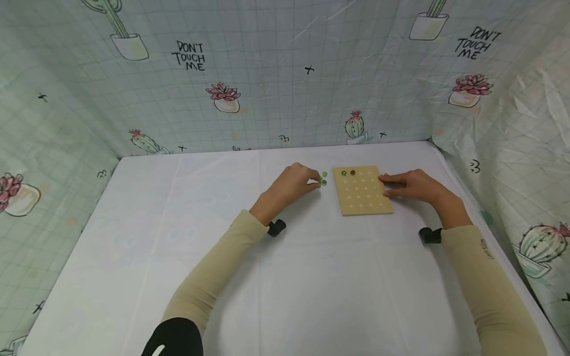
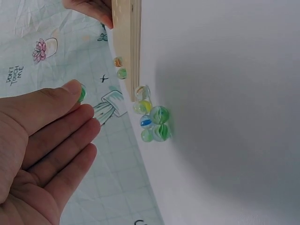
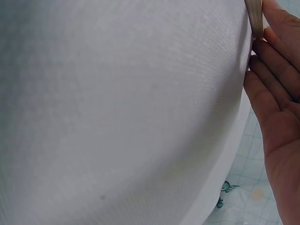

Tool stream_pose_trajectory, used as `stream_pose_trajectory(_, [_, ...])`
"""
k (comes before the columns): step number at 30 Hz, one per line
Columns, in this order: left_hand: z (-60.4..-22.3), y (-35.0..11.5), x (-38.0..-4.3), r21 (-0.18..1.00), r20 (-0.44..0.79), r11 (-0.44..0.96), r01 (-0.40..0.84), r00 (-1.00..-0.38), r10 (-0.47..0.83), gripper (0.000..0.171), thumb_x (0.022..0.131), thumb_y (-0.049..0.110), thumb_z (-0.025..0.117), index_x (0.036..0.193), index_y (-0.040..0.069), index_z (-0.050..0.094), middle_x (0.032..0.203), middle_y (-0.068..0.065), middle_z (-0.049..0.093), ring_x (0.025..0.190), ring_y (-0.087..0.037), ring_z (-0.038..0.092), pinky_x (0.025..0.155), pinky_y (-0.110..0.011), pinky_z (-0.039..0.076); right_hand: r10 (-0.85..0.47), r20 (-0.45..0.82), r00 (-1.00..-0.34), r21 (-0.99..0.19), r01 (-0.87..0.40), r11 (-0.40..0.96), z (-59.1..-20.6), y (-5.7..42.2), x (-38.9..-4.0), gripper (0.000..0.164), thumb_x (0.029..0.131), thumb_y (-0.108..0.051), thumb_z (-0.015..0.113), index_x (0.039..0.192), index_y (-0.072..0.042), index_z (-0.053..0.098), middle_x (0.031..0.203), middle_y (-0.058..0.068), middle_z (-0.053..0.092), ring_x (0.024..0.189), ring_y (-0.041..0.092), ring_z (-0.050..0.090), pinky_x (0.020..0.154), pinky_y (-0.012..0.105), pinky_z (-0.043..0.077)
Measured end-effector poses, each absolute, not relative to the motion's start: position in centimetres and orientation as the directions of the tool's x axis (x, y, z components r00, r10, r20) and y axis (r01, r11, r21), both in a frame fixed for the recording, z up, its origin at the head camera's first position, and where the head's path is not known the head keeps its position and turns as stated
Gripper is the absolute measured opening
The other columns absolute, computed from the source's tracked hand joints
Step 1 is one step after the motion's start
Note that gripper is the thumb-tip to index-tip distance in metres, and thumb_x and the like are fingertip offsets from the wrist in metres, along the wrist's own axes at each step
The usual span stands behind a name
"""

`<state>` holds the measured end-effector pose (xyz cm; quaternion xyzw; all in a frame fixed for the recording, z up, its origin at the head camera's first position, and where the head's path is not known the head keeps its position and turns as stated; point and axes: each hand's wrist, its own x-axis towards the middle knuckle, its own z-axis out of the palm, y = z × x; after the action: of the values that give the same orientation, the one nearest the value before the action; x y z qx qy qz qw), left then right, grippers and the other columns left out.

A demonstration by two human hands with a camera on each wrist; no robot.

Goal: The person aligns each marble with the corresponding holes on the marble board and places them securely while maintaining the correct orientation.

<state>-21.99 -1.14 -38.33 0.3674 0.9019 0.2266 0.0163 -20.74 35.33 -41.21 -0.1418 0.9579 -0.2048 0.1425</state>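
Observation:
In the left wrist view, a small green glass marble (image 2: 83,93) shows behind my left thumb tip, pinched between thumb and index finger. My left hand (image 1: 291,182) is left of a square wooden board (image 1: 366,207) with rows of shallow round hollows. Several loose marbles (image 2: 160,115), green, blue and yellow-swirled, cluster on the table beside the board's left edge. Two marbles, one green (image 1: 344,173) and one amber (image 1: 353,172), sit in the board's far row. My right hand (image 1: 416,185) touches the board's right edge with thumb and index finger, its fingers fairly straight.
A white cloth covers the table (image 1: 311,287). Hung sheets printed with plants (image 1: 285,74) enclose the back and both sides. Dark wrist-worn cameras (image 1: 277,227) sit at each sleeve cuff.

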Motion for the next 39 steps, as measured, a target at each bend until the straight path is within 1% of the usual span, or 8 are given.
stream_pose_trajectory(8, [-38.2,-0.2,-22.0,0.429,0.162,0.614,0.663,-0.725,0.669,0.018,0.095,0.016,0.074,0.110,0.008,0.079,0.114,-0.005,0.076,0.109,-0.016,0.071,0.093,-0.026,0.056,-0.334,-0.200,-0.921,-0.428,-0.224,0.876,-41.2,35.4,-20.6,0.062,0.091,-0.040,0.076,0.144,-0.013,0.057,0.147,0.018,0.050,0.134,0.046,0.048,0.107,0.062,0.041])
stream_pose_trajectory(16, [-38.4,0.5,-22.4,0.459,0.155,0.606,0.650,-0.730,0.665,0.018,0.095,0.015,0.074,0.110,0.006,0.079,0.111,-0.006,0.077,0.108,-0.020,0.072,0.093,-0.030,0.057,-0.329,-0.200,-0.923,-0.438,-0.216,0.873,-41.2,35.4,-20.7,0.061,0.091,-0.038,0.077,0.144,-0.014,0.057,0.147,0.017,0.050,0.136,0.045,0.047,0.108,0.062,0.040])
stream_pose_trajectory(18, [-38.5,0.7,-22.5,0.462,0.145,0.608,0.646,-0.731,0.667,0.018,0.095,0.015,0.074,0.111,0.006,0.078,0.112,-0.006,0.076,0.108,-0.020,0.071,0.093,-0.029,0.057,-0.332,-0.204,-0.921,-0.439,-0.217,0.872,-41.2,35.3,-20.7,0.061,0.091,-0.039,0.077,0.144,-0.014,0.058,0.148,0.017,0.050,0.136,0.045,0.047,0.109,0.062,0.040])
stream_pose_trajectory(23, [-38.6,1.4,-22.8,0.445,0.138,0.608,0.657,-0.721,0.679,0.021,0.096,0.017,0.073,0.113,0.007,0.078,0.114,-0.004,0.076,0.109,-0.017,0.071,0.092,-0.025,0.056,-0.325,-0.210,-0.922,-0.426,-0.213,0.879,-41.2,35.5,-20.7,0.062,0.091,-0.042,0.076,0.144,-0.014,0.058,0.147,0.017,0.051,0.135,0.045,0.047,0.108,0.062,0.041])
stream_pose_trajectory(29, [-38.9,2.7,-23.1,0.451,0.152,0.586,0.673,-0.705,0.693,0.020,0.095,0.018,0.074,0.112,0.008,0.078,0.111,-0.004,0.076,0.106,-0.018,0.071,0.091,-0.026,0.056,-0.328,-0.201,-0.923,-0.436,-0.216,0.874,-41.3,35.6,-20.7,0.061,0.091,-0.040,0.077,0.144,-0.014,0.058,0.147,0.017,0.051,0.135,0.045,0.048,0.108,0.062,0.041])
stream_pose_trajectory(33, [-39.1,3.5,-23.3,0.451,0.135,0.597,0.663,-0.712,0.689,0.020,0.096,0.020,0.073,0.112,0.010,0.078,0.111,-0.002,0.077,0.105,-0.015,0.071,0.090,-0.024,0.055,-0.328,-0.211,-0.921,-0.442,-0.210,0.872,-41.4,35.5,-20.8,0.062,0.091,-0.042,0.076,0.144,-0.015,0.058,0.147,0.017,0.050,0.136,0.045,0.047,0.108,0.062,0.041])
stream_pose_trajectory(39, [-39.4,4.5,-23.7,0.466,0.122,0.614,0.637,-0.734,0.668,0.020,0.096,0.023,0.073,0.112,0.012,0.079,0.111,-0.001,0.077,0.105,-0.015,0.070,0.089,-0.022,0.054,-0.324,-0.211,-0.922,-0.433,-0.209,0.877,-41.5,35.5,-20.9,0.062,0.091,-0.042,0.076,0.144,-0.015,0.058,0.147,0.017,0.051,0.136,0.046,0.047,0.108,0.063,0.041])
